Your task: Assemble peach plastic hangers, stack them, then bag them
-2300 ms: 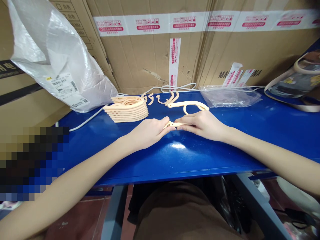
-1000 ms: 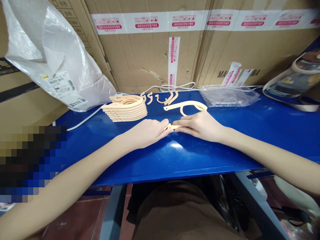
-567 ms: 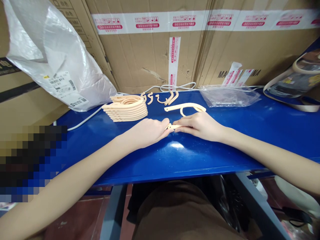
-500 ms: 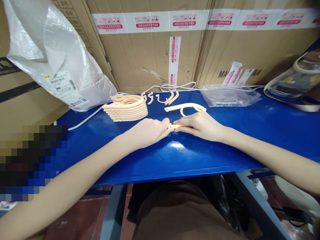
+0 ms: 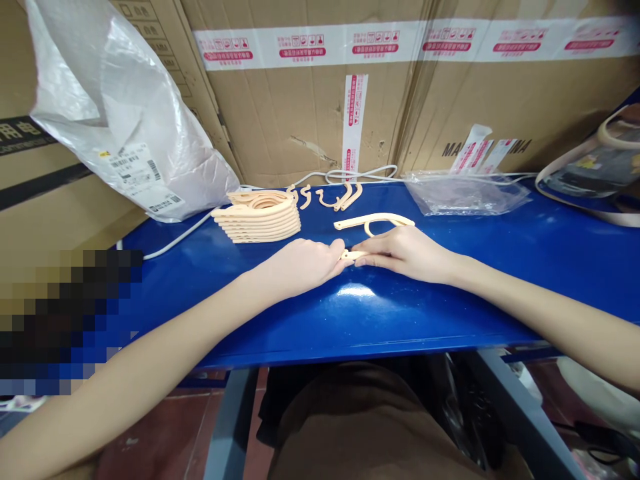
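Observation:
My left hand (image 5: 317,263) is closed, thumb and fingers pinching one end of a small cream plastic hanger piece (image 5: 356,255). From the other side my right hand (image 5: 407,252) grips the same piece; the fingertips of both hands nearly meet and hide most of it. Just behind the right hand lies a curved cream hanger arm (image 5: 367,220), with a rounded loop below it partly hidden by the knuckles. A stack of several cream hanger arms (image 5: 260,223) sits beyond my left hand. Several loose cream hooks (image 5: 345,197) lie at the back of the table.
The blue table (image 5: 310,327) runs up to large cardboard boxes (image 5: 295,100). At the back left leans a white plastic bag (image 5: 150,133) with a label. A clear plastic bag (image 5: 465,193), a white cable (image 5: 185,239) and a transparent bag with a strap (image 5: 590,173) line the back.
The view has shifted slightly, so everything sits a little further right. Both hands keep their grip on the small piece, with little visible movement.

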Tool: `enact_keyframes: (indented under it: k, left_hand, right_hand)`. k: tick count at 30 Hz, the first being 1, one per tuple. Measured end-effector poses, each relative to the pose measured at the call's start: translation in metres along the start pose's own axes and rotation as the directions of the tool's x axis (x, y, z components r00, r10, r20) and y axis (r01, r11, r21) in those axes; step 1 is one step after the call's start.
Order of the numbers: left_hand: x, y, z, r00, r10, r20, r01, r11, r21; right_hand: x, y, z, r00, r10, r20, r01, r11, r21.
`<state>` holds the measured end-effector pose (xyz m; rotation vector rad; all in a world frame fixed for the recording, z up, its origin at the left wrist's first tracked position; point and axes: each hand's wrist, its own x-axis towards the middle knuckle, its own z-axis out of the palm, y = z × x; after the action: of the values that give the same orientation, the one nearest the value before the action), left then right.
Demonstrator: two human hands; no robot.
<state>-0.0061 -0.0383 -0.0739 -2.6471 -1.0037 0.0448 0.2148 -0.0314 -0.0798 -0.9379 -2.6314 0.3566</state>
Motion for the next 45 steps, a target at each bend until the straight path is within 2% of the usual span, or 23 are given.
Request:
enact_keyframes:
  k: [8,31,36,41,45]
  left_hand:
    - [0.0,-0.001,0.005,0.998,0.013,-0.063,-0.012,1.0,0.017]
    - [-0.002,-0.003,0.011,0.989,0.064,-0.133,-0.059,0.997,0.047]
    - [-0.002,-0.004,0.012,0.988,0.069,-0.137,-0.063,0.997,0.046]
    - [-0.002,-0.005,0.01,0.989,0.07,-0.129,-0.066,0.997,0.035]
    - [-0.003,-0.005,0.009,0.99,0.072,-0.123,-0.069,0.997,0.03]
  right_hand:
    - [0.002,0.0,-0.001,0.997,0.037,0.063,-0.042,0.996,0.079]
    - [0.001,-0.004,-0.003,0.99,0.1,0.095,-0.116,0.979,0.17]
    - [0.001,-0.002,-0.002,0.992,0.08,0.094,-0.095,0.981,0.169]
    - [0.0,-0.001,-0.001,0.998,0.026,0.058,-0.03,0.997,0.07]
    - [0.0,-0.001,-0.002,0.998,0.021,0.064,-0.026,0.996,0.081]
